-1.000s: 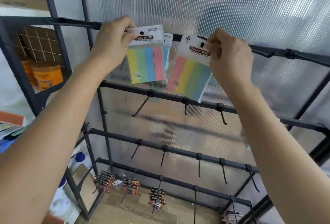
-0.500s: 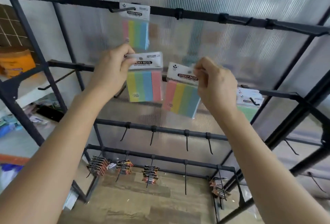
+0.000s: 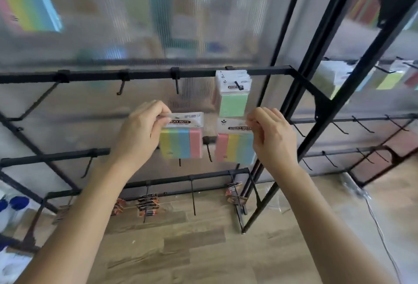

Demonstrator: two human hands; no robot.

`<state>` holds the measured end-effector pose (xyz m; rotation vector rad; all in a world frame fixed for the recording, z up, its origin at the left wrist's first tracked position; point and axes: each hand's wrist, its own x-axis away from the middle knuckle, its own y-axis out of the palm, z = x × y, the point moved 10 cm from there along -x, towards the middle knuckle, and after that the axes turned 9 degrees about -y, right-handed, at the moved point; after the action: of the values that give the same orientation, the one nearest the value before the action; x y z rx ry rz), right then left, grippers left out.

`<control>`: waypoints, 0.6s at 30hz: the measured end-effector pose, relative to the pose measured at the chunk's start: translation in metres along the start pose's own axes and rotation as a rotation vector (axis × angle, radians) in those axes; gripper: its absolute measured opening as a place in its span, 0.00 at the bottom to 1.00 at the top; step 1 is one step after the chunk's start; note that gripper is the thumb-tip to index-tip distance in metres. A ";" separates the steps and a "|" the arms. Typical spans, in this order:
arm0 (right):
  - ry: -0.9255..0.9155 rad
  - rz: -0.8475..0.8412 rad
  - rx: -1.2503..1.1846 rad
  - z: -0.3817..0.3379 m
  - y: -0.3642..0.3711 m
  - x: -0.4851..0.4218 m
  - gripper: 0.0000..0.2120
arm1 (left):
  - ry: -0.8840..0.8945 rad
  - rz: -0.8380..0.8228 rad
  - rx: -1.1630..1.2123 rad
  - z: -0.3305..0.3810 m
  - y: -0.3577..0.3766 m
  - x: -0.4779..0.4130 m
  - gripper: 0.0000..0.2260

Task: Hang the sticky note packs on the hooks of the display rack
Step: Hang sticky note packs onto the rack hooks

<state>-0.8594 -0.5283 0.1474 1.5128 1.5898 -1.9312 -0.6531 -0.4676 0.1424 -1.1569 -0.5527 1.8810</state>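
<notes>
Pastel-striped sticky note packs (image 3: 181, 142), seemingly light, floppy.
My left grip (image 3: 140, 132) and right grip (image 3: 272, 139) are pinching their stiff white headers (image 3: 185, 119).

Pastel-striped sticky note packs (image 3: 181, 142); black rack (image 3: 144, 75)

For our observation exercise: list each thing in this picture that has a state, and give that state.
Left hand, gripping left striped pack, not yet hung.
Right hand, pinching right striped pack, not yet hung.
Green packs, hanging on a hook.
Hook beside them, empty.
</notes>
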 end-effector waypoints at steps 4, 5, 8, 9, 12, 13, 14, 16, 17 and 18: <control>0.030 -0.027 0.036 0.055 -0.035 0.031 0.08 | 0.045 -0.044 0.043 0.051 0.055 0.003 0.04; 0.032 -0.030 0.035 0.069 -0.044 0.039 0.08 | 0.056 -0.047 0.060 0.067 0.067 0.003 0.04; 0.054 -0.046 0.043 0.113 -0.072 0.060 0.08 | 0.063 -0.052 0.098 0.113 0.105 0.002 0.03; 0.062 -0.046 0.048 0.129 -0.081 0.067 0.07 | 0.062 -0.056 0.107 0.128 0.118 0.001 0.03; 0.087 -0.031 0.052 0.174 -0.109 0.085 0.05 | 0.066 -0.060 0.131 0.174 0.153 -0.002 0.04; 0.090 -0.027 0.045 0.188 -0.118 0.091 0.05 | 0.063 -0.064 0.136 0.188 0.165 -0.003 0.04; 0.091 -0.025 0.038 0.202 -0.127 0.097 0.05 | 0.059 -0.068 0.138 0.202 0.178 -0.004 0.04; 0.094 -0.023 0.036 0.228 -0.145 0.108 0.06 | 0.060 -0.073 0.145 0.231 0.203 -0.006 0.05; 0.104 -0.025 0.047 0.240 -0.154 0.114 0.06 | 0.066 -0.078 0.154 0.246 0.215 -0.007 0.05; 0.117 -0.027 0.062 0.253 -0.162 0.119 0.06 | 0.077 -0.084 0.164 0.260 0.227 -0.008 0.05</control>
<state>-1.1672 -0.6235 0.1211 1.6662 1.6186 -1.9568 -0.9766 -0.5850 0.1074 -1.0769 -0.3907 1.7675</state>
